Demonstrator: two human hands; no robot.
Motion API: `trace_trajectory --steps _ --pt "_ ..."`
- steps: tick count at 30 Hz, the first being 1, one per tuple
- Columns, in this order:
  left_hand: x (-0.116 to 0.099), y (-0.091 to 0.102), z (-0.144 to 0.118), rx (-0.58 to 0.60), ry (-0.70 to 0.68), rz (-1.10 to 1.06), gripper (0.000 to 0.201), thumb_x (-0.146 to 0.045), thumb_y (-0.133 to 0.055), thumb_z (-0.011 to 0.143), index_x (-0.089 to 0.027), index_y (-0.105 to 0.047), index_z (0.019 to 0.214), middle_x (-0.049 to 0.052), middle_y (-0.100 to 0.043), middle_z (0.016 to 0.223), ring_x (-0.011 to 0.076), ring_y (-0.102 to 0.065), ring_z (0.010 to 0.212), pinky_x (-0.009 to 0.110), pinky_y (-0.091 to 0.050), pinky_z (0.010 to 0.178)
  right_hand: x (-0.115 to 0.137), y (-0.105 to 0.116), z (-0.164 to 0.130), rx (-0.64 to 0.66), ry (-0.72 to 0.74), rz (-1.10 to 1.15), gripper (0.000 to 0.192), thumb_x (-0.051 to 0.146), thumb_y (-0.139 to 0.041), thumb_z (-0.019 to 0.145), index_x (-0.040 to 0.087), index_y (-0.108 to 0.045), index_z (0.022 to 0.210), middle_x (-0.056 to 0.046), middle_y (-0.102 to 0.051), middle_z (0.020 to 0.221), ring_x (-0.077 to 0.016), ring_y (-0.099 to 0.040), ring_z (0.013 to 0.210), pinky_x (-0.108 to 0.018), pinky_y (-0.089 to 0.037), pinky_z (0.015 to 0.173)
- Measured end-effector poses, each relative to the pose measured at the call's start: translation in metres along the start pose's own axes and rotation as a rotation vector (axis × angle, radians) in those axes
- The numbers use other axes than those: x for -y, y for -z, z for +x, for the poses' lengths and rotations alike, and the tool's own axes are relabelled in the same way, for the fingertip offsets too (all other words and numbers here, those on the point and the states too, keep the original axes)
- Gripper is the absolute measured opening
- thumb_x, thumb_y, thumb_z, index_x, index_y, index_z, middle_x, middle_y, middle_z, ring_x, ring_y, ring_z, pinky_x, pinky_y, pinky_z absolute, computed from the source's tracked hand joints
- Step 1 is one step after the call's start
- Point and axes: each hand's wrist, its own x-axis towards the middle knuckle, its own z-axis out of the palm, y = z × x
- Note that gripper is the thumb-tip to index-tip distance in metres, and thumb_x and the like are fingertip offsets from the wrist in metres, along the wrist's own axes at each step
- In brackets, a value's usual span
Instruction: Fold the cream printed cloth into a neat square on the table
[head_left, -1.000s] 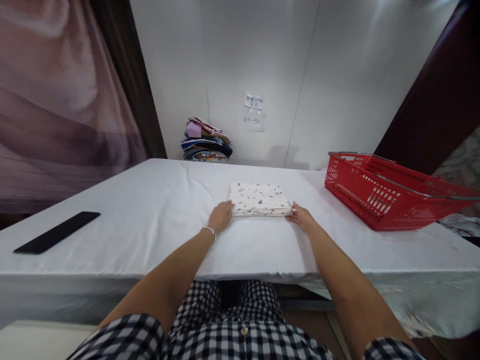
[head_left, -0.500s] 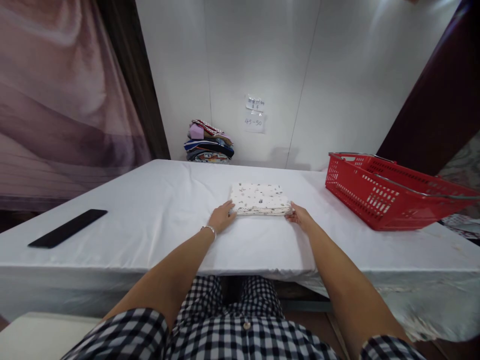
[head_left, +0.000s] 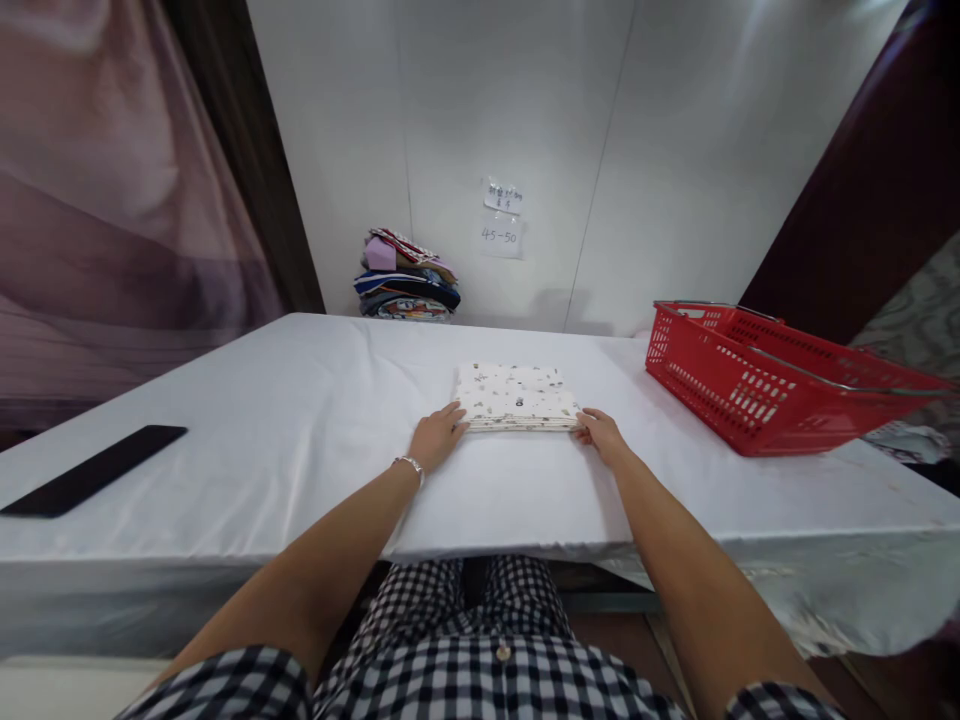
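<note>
Your left hand (head_left: 435, 437) lies flat on the surface (head_left: 285, 420), fingers stretched forward, with the fingertips touching the near left corner of the folded cloth (head_left: 516, 396). A thin bracelet (head_left: 410, 464) sits on that wrist. Your right hand (head_left: 601, 435) rests on the surface at the near right corner of the same cloth, fingers loosely extended and touching its edge. Neither hand is closed around anything; both are spread open, one at each side of the cloth, well apart from each other.

The folded cloth is a pale, small-patterned piece folded into a flat rectangle of several layers. It lies at the middle of the surface, squarely ahead of you, its long edge facing you.

The surface is covered by a white sheet that hangs over the near edge. A red basket (head_left: 757, 385) with metal handles stands to the right of the cloth, well apart from it, tilted slightly. A flat black object (head_left: 90, 483) lies near the left edge, far from your hands. At the far side, against the white wall, a stack of folded fabrics (head_left: 405, 278) in mixed colours is piled. Two paper notes (head_left: 501, 215) are fixed to the wall just right of that stack; the lower one reads 45-50. You wear a black-and-white checked garment (head_left: 465, 660).
</note>
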Motion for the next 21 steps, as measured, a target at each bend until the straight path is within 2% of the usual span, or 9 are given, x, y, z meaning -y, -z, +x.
trace_trajectory --steps 2,4,7,9,11,13,16,21 --pt "0.0 0.001 -0.001 -0.007 -0.012 -0.003 0.037 -0.039 -0.038 0.092 -0.026 -0.056 0.121 0.002 -0.044 0.141 0.0225 -0.05 0.119 0.037 -0.04 0.098 -0.002 0.0 -0.004 -0.03 0.046 -0.057 0.045 0.032 -0.064 0.076 0.012 -0.055 0.115 -0.001 -0.062 0.058 -0.0115 -0.054 0.044 -0.02 -0.042 0.039" --pt "-0.001 0.002 -0.001 -0.027 -0.025 -0.004 0.037 -0.039 -0.038 0.091 -0.025 -0.056 0.12 0.003 -0.046 0.139 0.0228 -0.047 0.121 0.038 -0.038 0.099 -0.003 -0.001 -0.009 -0.082 0.114 -0.113 0.047 0.038 -0.061 0.077 0.013 -0.056 0.117 -0.002 -0.064 0.065 -0.0124 -0.055 0.05 -0.022 -0.044 0.045" --pt "-0.002 0.003 0.001 -0.065 -0.048 0.01 0.035 -0.041 -0.042 0.09 -0.025 -0.058 0.116 0.005 -0.049 0.136 0.0247 -0.042 0.124 0.042 -0.037 0.1 -0.005 -0.006 -0.018 -0.18 0.248 -0.191 0.047 0.042 -0.055 0.079 0.017 -0.057 0.119 -0.006 -0.065 0.099 -0.0154 -0.06 0.078 -0.026 -0.05 0.068" --pt "-0.003 0.005 0.003 -0.088 -0.082 0.015 0.033 -0.039 -0.045 0.089 -0.024 -0.059 0.114 0.006 -0.051 0.134 0.0265 -0.039 0.127 0.045 -0.034 0.102 -0.005 -0.009 -0.024 -0.222 0.325 -0.236 0.044 0.041 -0.054 0.08 0.02 -0.057 0.119 -0.007 -0.056 0.121 -0.0183 -0.055 0.1 -0.03 -0.046 0.086" --pt "-0.005 0.006 0.006 -0.095 -0.137 -0.011 0.032 -0.037 -0.047 0.088 -0.024 -0.059 0.115 0.007 -0.051 0.134 0.0272 -0.036 0.129 0.046 -0.03 0.104 -0.005 -0.011 -0.027 -0.214 0.415 -0.295 0.041 0.039 -0.054 0.08 0.023 -0.059 0.117 -0.006 -0.049 0.132 -0.0214 -0.045 0.116 -0.035 -0.038 0.099" --pt "-0.005 0.006 0.009 -0.086 -0.186 -0.054 0.031 -0.034 -0.049 0.087 -0.025 -0.059 0.115 0.007 -0.052 0.132 0.0263 -0.037 0.129 0.045 -0.029 0.105 -0.005 -0.013 -0.029 -0.165 0.531 -0.4 0.038 0.036 -0.055 0.08 0.023 -0.061 0.115 -0.005 -0.047 0.134 -0.023 -0.037 0.125 -0.039 -0.031 0.105" --pt "-0.004 0.007 0.012 -0.052 -0.225 -0.092 0.027 -0.031 -0.049 0.087 -0.027 -0.061 0.112 0.005 -0.058 0.124 0.0241 -0.044 0.121 0.043 -0.029 0.105 -0.008 -0.013 -0.026 -0.099 0.668 -0.547 0.034 0.033 -0.056 0.08 0.024 -0.064 0.112 -0.006 -0.049 0.133 -0.0235 -0.037 0.126 -0.043 -0.026 0.108" --pt "0.004 0.007 0.012 -0.017 -0.284 -0.095 0.026 -0.031 -0.05 0.088 -0.027 -0.062 0.11 0.005 -0.061 0.116 0.0227 -0.05 0.113 0.043 -0.028 0.104 -0.015 -0.012 -0.02 -0.058 0.729 -0.63 0.029 0.029 -0.056 0.08 0.021 -0.067 0.105 -0.009 -0.054 0.126 -0.0244 -0.042 0.121 -0.043 -0.028 0.108"
